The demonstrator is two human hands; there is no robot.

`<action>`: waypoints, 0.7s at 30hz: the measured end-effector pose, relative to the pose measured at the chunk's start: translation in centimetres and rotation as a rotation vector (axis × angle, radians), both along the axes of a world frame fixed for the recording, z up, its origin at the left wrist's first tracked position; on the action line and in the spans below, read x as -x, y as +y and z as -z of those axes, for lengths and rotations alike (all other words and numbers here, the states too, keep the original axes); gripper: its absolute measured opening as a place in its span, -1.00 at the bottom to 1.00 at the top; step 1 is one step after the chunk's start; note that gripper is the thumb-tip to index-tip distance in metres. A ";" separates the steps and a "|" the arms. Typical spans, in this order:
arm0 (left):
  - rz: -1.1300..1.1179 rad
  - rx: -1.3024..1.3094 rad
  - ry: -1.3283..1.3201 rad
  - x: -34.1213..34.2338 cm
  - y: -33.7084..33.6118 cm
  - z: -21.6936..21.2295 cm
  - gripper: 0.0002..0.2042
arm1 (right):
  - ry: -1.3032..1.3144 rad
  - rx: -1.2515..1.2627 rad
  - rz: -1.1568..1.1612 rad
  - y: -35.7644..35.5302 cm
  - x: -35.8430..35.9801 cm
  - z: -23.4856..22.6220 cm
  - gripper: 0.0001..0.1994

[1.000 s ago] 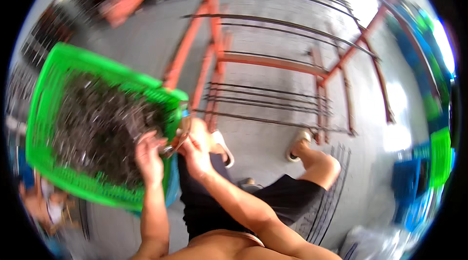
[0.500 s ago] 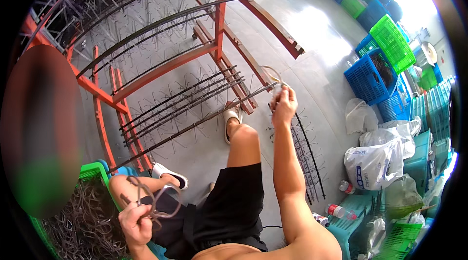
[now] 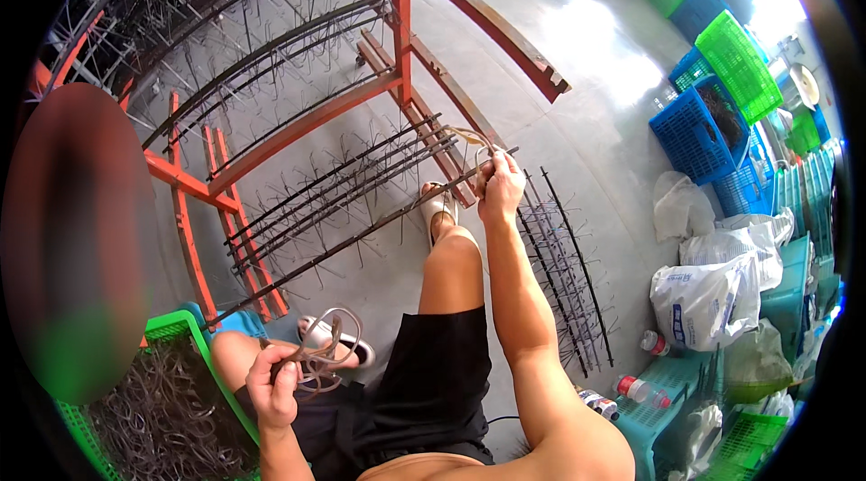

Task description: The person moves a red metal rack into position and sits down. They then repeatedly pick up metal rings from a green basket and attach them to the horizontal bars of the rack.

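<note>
My left hand (image 3: 273, 386), low on the left, is closed around several thin, greyish-brown looped pieces that look like eyeglass frames (image 3: 327, 357). My right arm reaches forward, and my right hand (image 3: 502, 185) pinches a similar tan frame (image 3: 467, 133) at the right end of a dark hooked rod (image 3: 361, 238). Whether the frame hangs on a hook there I cannot tell. The rod lies slanted across the lower part of a red metal rack (image 3: 307, 131), with thin wire hooks sticking out. Beside my left arm, a green basket (image 3: 161, 329) holds a heap of similar brown-grey pieces.
More hooked rods (image 3: 564, 274) lie on the floor to the right of my right arm. Farther right are white plastic bags (image 3: 708, 305), a teal stool (image 3: 649, 422) with bottles (image 3: 642, 391), and blue crates (image 3: 695, 134). A red beam (image 3: 492, 26) juts from the rack.
My right hand has moved slightly left and nearer along the rod's end with the frame. My left hand has risen a little to the right, its frames turned.
</note>
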State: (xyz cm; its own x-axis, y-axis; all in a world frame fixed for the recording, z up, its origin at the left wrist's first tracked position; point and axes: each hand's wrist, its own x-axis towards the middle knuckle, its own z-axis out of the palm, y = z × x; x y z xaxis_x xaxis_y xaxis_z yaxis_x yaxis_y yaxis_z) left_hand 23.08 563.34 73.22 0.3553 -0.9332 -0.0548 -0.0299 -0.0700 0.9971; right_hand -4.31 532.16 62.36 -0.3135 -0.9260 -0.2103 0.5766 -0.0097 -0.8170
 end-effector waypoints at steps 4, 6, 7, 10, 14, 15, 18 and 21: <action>0.048 0.022 -0.035 -0.7 -0.2 0.3 -0.84 | 0.006 -0.026 -0.037 0.2 -0.9 -0.4 -0.87; 0.051 0.006 -0.044 -1.4 -0.1 0.9 -0.84 | 0.037 -0.020 -0.042 0.3 -0.9 -0.4 -0.88; 0.056 0.003 -0.049 -1.6 -0.2 1.1 -0.84 | 0.052 -0.011 -0.041 0.2 -0.6 -0.6 -0.88; 0.025 -0.063 0.067 -1.7 0.2 1.4 -0.84 | 0.083 0.058 -0.124 0.1 -0.1 0.5 -0.81; 0.085 -0.034 0.208 -2.6 0.4 3.6 -0.79 | 0.132 -0.007 -0.224 0.5 0.1 0.0 -0.79; 0.091 -0.033 0.251 -2.6 0.4 4.1 -0.77 | 0.134 -0.011 -0.247 0.5 0.3 0.0 -0.80; 0.117 -0.036 0.375 -2.8 0.4 4.7 -0.73 | 0.204 0.039 -0.248 1.1 -0.4 -0.1 -0.79; 0.136 0.002 0.515 -2.2 0.0 4.8 -0.73 | 0.272 0.096 -0.255 1.8 -0.5 0.4 -0.79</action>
State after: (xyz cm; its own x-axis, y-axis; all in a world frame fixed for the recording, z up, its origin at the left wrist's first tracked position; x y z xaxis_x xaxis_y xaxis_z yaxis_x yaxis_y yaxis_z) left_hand 25.23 563.32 68.42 0.1589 -0.9691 -0.1887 0.4553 -0.0977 0.8850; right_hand -3.85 533.94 61.94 -0.1027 -0.9929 -0.0596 0.3328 0.0222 -0.9427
